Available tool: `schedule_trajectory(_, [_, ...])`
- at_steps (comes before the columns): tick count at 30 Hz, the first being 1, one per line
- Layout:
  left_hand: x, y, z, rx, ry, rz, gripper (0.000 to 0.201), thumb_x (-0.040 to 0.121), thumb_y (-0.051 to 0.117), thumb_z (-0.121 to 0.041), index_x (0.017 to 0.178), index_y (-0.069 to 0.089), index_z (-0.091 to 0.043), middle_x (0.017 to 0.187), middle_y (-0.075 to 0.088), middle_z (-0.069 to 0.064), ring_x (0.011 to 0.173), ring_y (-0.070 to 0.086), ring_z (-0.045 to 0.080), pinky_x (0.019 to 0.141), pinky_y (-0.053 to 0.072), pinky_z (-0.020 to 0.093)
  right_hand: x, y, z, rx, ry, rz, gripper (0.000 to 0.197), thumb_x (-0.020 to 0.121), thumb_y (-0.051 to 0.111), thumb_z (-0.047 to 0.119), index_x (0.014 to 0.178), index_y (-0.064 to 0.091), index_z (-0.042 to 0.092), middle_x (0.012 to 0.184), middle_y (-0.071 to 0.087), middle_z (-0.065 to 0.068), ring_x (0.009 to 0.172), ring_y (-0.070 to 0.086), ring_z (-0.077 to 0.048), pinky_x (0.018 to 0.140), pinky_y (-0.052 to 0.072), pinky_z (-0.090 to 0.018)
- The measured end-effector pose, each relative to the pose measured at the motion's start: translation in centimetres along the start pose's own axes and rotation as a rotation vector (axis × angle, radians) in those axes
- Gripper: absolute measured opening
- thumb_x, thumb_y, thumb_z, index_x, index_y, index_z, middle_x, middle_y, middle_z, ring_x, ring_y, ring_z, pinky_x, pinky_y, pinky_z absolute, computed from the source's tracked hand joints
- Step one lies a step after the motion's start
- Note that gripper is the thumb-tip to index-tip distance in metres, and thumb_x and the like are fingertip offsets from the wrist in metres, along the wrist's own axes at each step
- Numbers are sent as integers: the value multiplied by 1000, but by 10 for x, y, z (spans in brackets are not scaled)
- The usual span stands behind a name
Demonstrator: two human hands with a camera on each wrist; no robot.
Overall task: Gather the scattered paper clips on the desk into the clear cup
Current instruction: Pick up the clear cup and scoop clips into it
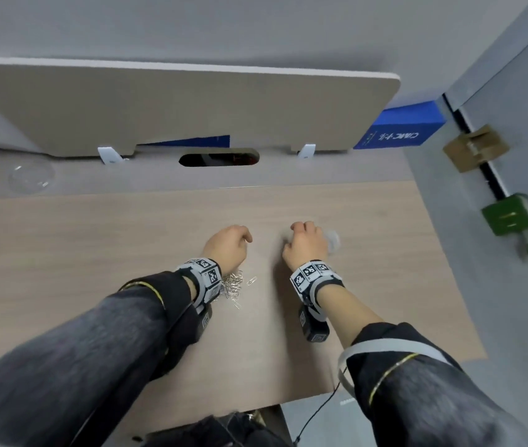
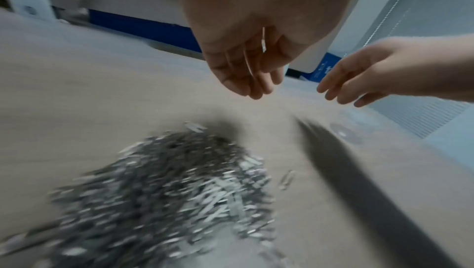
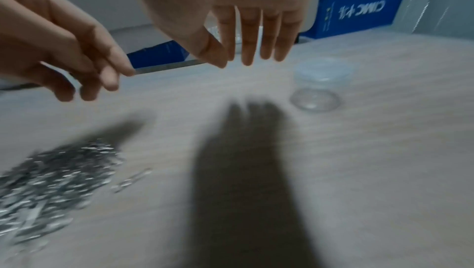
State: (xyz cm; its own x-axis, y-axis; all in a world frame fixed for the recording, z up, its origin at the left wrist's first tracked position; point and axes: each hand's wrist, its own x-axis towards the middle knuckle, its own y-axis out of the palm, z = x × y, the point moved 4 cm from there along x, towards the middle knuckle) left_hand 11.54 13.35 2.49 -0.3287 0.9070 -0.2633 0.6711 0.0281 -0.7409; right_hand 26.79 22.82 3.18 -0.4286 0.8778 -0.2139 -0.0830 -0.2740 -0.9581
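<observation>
A heap of silver paper clips (image 1: pixel 233 287) lies on the wooden desk (image 1: pixel 95 253), partly under my left wrist; it is blurred in the wrist views (image 2: pixel 166 191) (image 3: pixel 51 175). One stray clip (image 1: pixel 251 281) lies just right of it. My left hand (image 1: pixel 228 245) hovers beyond the heap, fingers curled together (image 2: pixel 243 65), with a thin silver clip (image 2: pixel 263 43) showing in its palm. My right hand (image 1: pixel 304 245) hangs above the desk with straight fingers (image 3: pixel 246 49), holding nothing. The clear cup (image 1: pixel 333 241) stands upright just right of that hand (image 3: pixel 318 90).
A beige divider panel (image 1: pixel 175 108) closes off the back of the desk, with a cable slot (image 1: pixel 219 158) below it. A blue box (image 1: pixel 401 129) sits at the back right. A clear lid-like piece (image 1: pixel 30 177) lies far left. Padlocks (image 1: pixel 508 217) hang on the right wall.
</observation>
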Motion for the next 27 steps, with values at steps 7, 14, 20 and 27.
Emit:
schedule_trajectory(7, [18, 38, -52, -34, -4, 129, 32, 82, 42, -8, 101, 65, -20, 107, 66, 6, 101, 60, 28, 88, 47, 34, 5, 9, -64, -160, 169, 281, 71, 84, 57, 17, 145, 22, 31, 157, 6, -15, 134, 26, -43, 106, 35, -49])
schedule_trajectory(14, [34, 44, -54, -173, -114, 139, 29, 83, 43, -6, 97, 66, -18, 101, 67, 10, 91, 60, 27, 83, 48, 30, 0, 3, -50, 50, 75, 138, 39, 90, 48, 23, 129, 44, 28, 119, 38, -12, 96, 56, -38, 81, 50, -41])
schedule_trajectory(20, [10, 29, -36, -911, -481, 116, 25, 98, 43, -29, 106, 55, -9, 103, 60, 14, 84, 63, 28, 64, 58, 36, -9, -2, 3, 691, -20, 197, 49, 82, 65, 41, 127, 54, 27, 105, 60, -5, 87, 60, -22, 84, 52, -34])
schedule_trajectory(27, [-34, 19, 17, -1029, -608, 110, 42, 97, 22, -34, 102, 52, -6, 60, 50, 8, 32, 36, 12, 39, 20, 11, -41, 15, 59, 804, -226, 303, 46, 78, 72, 43, 119, 60, 27, 90, 60, 2, 75, 58, -14, 76, 52, -32])
